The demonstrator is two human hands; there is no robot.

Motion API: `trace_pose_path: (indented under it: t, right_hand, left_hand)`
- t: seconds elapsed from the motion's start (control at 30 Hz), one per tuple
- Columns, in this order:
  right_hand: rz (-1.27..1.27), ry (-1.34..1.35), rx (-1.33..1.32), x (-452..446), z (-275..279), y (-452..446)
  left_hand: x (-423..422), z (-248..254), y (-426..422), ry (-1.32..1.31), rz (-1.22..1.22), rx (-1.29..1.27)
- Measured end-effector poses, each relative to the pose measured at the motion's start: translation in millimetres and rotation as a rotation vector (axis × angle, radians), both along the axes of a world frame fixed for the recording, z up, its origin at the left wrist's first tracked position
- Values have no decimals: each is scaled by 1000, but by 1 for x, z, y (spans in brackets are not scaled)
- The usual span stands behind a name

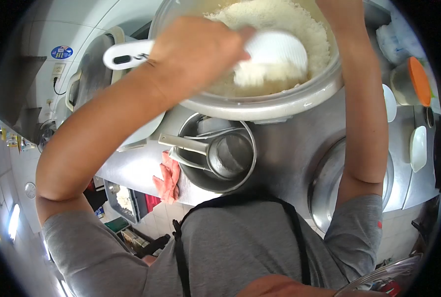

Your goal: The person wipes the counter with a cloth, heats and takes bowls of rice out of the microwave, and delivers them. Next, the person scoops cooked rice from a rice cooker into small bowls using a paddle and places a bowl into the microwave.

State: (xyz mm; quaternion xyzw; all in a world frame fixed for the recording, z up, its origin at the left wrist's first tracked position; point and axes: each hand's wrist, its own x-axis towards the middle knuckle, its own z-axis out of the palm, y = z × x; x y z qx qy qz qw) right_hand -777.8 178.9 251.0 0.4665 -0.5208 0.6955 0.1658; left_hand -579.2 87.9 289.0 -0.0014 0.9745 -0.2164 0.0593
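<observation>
Rice point(279, 12), white and loose-grained, lies in a large, pale, round tub point(260, 110) at the top of the view, on a metal counter point(284, 168). The left hand point(195, 49), slightly blurred, is closed around 1 white paddle point(126, 54), its fingers curled where handle and blade meet. The ribbed blade is over the tub with a clump of rice at its lower edge. The right hand point(340, 12) is at the tub's far right side, its fingers cut off by the top edge; whether they are spread, pressed together or pinching, I cannot tell.

To work the rice well, I would judge, keep the blade slanted, slide it under the grains and lift gently rather than press, so they stay separate. Short strokes inside the rim should limit spills, and a steady tub would help.

Just below the tub sits 1 metal pot point(253, 153) holding a smaller, long-handled pan point(230, 153). A pinkish-red cloth point(167, 178) lies left of the pot. Farther right are 1 wide, round metal piece point(322, 190), 2 small white dishes point(389, 103) and 1 container with an orange lid point(419, 81).
</observation>
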Motion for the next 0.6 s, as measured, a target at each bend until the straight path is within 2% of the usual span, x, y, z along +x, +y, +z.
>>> trace_pose_path:
  t: [0.03, 0.13, 0.2, 0.3, 0.37, 0.5, 0.6]
  right_hand:
    - [-18, 24, -17, -1, 0, -1]
    - [-97, 114, -64, -10, -7, -8]
    - [-187, 194, -85, -19, -13, -13]
    - [-146, 108, -91, -15, -11, -11]
    - [-141, 99, -96, -19, -11, -11]
    - [-52, -80, -24, -16, -5, -7]
    - [-110, 22, -36, -20, -5, -10]
  left_hand:
    - [-5, 3, 5, -97, -14, 30]
    - [-26, 7, -14, 65, -24, 227]
    - [-56, 32, -13, -76, 233, 157]
    - [-87, -4, -54, 124, 108, 118]
    - [-112, -37, -71, 100, 191, 141]
    - [-116, -57, -83, 124, 254, 349]
    - [-116, -56, -84, 81, 253, 434]
